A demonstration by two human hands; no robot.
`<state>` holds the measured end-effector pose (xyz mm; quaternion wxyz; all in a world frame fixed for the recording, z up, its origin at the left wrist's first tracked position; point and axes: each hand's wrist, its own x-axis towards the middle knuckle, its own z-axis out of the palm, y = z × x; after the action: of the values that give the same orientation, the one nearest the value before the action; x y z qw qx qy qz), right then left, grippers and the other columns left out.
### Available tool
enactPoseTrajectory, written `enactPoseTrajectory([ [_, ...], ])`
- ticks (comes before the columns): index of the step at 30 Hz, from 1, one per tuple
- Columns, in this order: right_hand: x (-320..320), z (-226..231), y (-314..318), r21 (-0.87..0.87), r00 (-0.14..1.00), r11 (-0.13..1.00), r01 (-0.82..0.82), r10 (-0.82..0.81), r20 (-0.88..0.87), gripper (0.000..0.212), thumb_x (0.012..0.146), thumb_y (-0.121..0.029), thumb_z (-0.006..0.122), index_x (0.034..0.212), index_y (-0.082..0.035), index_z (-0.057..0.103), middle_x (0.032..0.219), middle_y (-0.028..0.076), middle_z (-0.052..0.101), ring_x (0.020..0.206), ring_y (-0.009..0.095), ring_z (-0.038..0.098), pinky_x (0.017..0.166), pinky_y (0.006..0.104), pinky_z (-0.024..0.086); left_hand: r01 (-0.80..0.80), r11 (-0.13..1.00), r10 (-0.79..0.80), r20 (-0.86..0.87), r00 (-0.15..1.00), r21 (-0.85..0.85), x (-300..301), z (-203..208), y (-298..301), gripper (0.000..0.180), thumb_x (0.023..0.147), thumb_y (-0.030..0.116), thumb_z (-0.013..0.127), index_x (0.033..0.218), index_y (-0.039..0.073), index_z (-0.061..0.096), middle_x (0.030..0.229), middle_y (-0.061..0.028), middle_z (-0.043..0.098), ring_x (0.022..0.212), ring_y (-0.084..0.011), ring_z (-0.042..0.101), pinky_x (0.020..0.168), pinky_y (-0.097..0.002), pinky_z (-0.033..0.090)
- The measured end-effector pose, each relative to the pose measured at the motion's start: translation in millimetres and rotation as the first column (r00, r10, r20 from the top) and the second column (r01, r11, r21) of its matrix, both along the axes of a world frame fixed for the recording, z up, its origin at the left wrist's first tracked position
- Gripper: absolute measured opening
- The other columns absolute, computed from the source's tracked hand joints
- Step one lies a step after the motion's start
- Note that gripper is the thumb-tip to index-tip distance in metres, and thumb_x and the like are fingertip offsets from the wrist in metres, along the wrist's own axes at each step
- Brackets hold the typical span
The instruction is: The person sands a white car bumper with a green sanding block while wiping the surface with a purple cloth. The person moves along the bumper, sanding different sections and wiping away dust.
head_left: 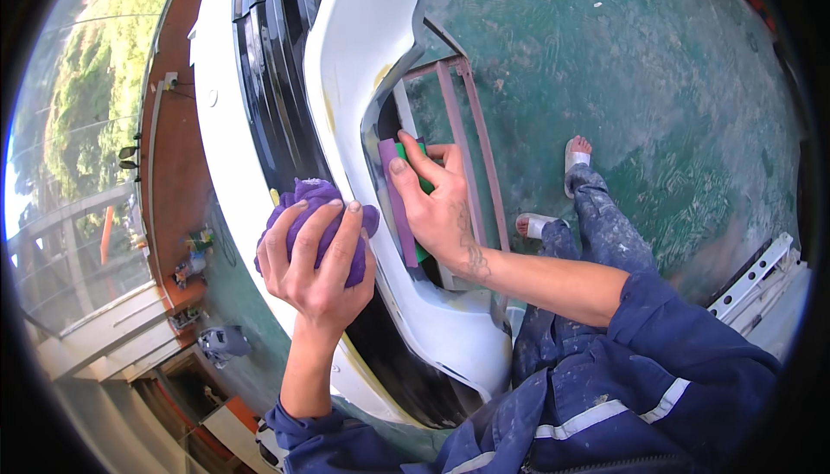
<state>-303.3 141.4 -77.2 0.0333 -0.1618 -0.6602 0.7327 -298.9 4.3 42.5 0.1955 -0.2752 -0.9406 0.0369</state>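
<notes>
A white car bumper with black grille slats lies in front of me, with yellowish and grey patches along its edges. My left hand grips a crumpled purple cloth above the black section, its fingers curled over the top. In my right hand is a sanding block, green with a strip of purple sandpaper along its side. Fingers and thumb pinch the block at the bumper's inner recess. Whether the sandpaper touches the surface, I cannot tell.
A pinkish metal stand supports the bumper on the right. Beneath is a dusty green floor, where my feet show. A metal rail stands at far right. Windows and a brown ledge run along the left.
</notes>
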Motion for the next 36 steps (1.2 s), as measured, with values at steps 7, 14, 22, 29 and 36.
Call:
enactPoseTrajectory([
  [7,26,7,-11,-0.036,1.000,0.999,-0.015,0.015,-0.008,0.050,0.106,-0.026,0.073,0.149,-0.001,0.070,0.119,0.026,0.058,0.113,0.036,0.061,0.098,0.0420,0.051,0.006,1.000,-0.006,0.000,1.000,0.027,7,0,-3,0.028,0.063,0.014,0.080,0.090,0.018,0.083,0.097,0.0014,0.075,0.108,-0.0311,0.071,0.100,-0.0479,0.049],
  [14,53,29,0,-0.080,0.949,0.989,-0.121,0.139,0.282,0.066,0.105,-0.049,0.072,0.148,0.002,0.070,0.106,0.023,0.053,0.102,0.034,0.056,0.093,0.0426,0.051,-0.007,0.997,0.008,-0.011,1.000,0.076,11,-3,2,0.029,0.063,0.004,0.072,0.091,0.011,0.077,0.096,-0.0049,0.077,0.106,-0.0360,0.070,0.096,-0.0480,0.055],
  [22,8,16,-11,-0.039,0.974,0.999,-0.025,0.033,0.226,0.060,0.106,-0.046,0.071,0.148,-0.003,0.071,0.096,0.022,0.055,0.101,0.033,0.051,0.090,0.0424,0.050,0.008,0.997,-0.010,0.030,1.000,0.079,5,6,4,0.026,0.063,0.005,0.072,0.089,0.010,0.076,0.091,-0.0062,0.075,0.102,-0.0358,0.070,0.094,-0.0473,0.055],
  [29,-10,23,-11,-0.054,0.992,0.998,0.025,-0.018,0.122,0.053,0.105,-0.039,0.076,0.141,0.000,0.074,0.089,0.019,0.050,0.097,0.031,0.045,0.084,0.0410,0.046,0.013,0.996,-0.019,0.074,0.997,0.090,-15,9,4,0.020,0.064,0.008,0.070,0.084,0.009,0.074,0.088,-0.0075,0.073,0.098,-0.0353,0.067,0.093,-0.0478,0.054],
  [36,43,30,-9,-0.024,0.992,1.000,-0.015,0.017,0.128,0.051,0.101,-0.036,0.080,0.136,0.001,0.077,0.092,0.017,0.049,0.097,0.029,0.044,0.083,0.0426,0.045,0.001,0.995,-0.005,0.042,0.999,0.095,-7,9,3,0.019,0.065,0.009,0.071,0.083,0.009,0.075,0.087,-0.0061,0.073,0.100,-0.0353,0.068,0.094,-0.0481,0.054],
])
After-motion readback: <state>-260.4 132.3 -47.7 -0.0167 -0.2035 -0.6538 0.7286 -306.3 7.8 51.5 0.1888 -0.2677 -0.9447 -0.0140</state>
